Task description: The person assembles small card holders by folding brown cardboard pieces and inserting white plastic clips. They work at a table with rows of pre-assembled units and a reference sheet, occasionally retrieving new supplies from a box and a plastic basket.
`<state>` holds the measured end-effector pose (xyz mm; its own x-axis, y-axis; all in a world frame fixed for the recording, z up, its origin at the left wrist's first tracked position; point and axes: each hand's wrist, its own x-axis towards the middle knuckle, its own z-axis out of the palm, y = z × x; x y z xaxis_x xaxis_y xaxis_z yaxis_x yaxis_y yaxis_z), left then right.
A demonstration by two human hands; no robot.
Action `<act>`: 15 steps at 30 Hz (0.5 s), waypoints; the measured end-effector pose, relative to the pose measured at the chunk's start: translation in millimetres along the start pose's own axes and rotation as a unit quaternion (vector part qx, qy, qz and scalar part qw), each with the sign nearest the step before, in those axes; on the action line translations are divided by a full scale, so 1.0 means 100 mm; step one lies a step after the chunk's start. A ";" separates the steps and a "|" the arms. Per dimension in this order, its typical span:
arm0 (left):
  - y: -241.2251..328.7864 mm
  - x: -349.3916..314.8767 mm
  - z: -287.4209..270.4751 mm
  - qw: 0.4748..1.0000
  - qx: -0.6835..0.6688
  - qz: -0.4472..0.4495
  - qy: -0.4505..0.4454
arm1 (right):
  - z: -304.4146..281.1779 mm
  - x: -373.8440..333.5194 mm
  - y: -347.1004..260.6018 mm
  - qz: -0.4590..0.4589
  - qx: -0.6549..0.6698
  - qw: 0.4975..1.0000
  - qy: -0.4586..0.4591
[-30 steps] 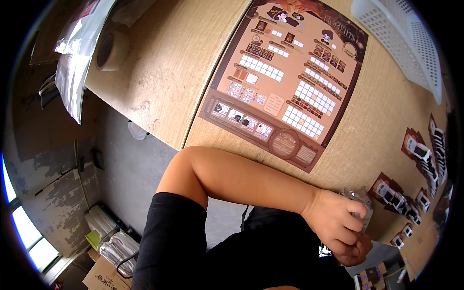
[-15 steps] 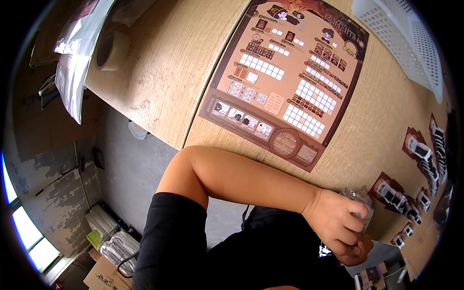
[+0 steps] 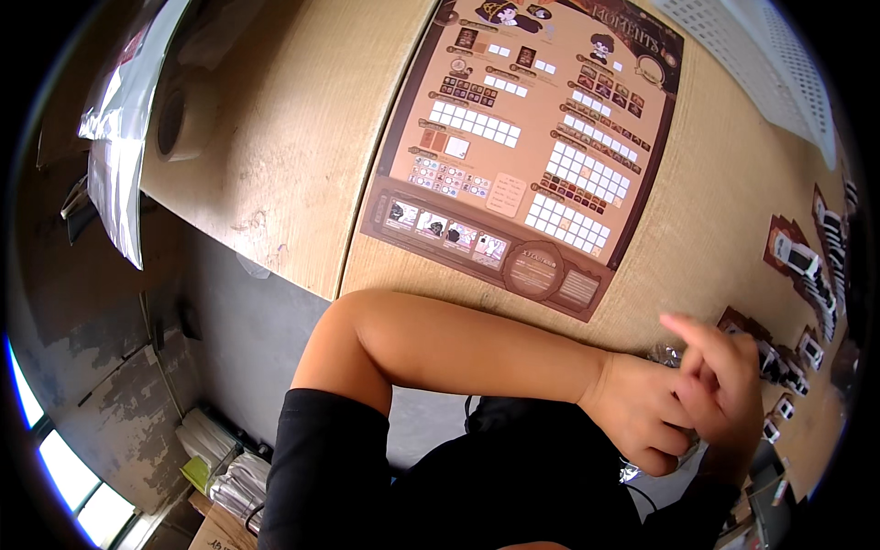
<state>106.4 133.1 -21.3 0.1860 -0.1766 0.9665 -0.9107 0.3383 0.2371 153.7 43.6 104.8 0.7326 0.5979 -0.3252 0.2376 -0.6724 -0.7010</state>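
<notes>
My left hand [image 3: 635,403] is at the table's near edge, its fingers curled round a crinkled clear plastic bag [image 3: 664,355] that shows above the knuckles. Much of the bag is hidden behind both hands. Against the left fingers lies my right hand [image 3: 726,376], its index finger stretched toward the far left and its other fingers bent; I see nothing in its grip. Beyond my left forearm a large brown printed sheet [image 3: 500,92] with white grids and small pictures lies flat on the wooden table [image 3: 275,137].
A white perforated basket [image 3: 775,69] stands at the far right. Several small stacks of dark and white cards [image 3: 796,255] line the right side. At the left are a tape roll [image 3: 176,119] and shiny plastic packaging [image 3: 115,197]. A seam crosses the tabletop beside the sheet.
My right hand has come up from beneath the left and now shows beside it with the index finger extended. The view has shifted slightly, and less of the clear bag shows.
</notes>
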 end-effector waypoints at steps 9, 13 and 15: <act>-0.01 -0.03 0.04 1.000 0.016 -0.006 0.006 | 0.28 0.56 0.17 -0.039 -0.230 0.972 -0.020; -0.01 -0.04 0.03 1.000 0.010 -0.008 0.001 | 0.36 0.60 0.22 -0.052 -0.247 0.968 -0.014; 0.00 -0.05 0.03 1.000 0.014 -0.009 -0.002 | 0.38 0.61 0.23 -0.054 -0.250 0.967 -0.011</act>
<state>104.5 131.0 -26.8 0.2012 -0.1856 0.9618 -0.9173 0.3089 0.2515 179.4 81.6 44.9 0.6732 0.6826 -0.2842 0.5957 -0.7284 -0.3385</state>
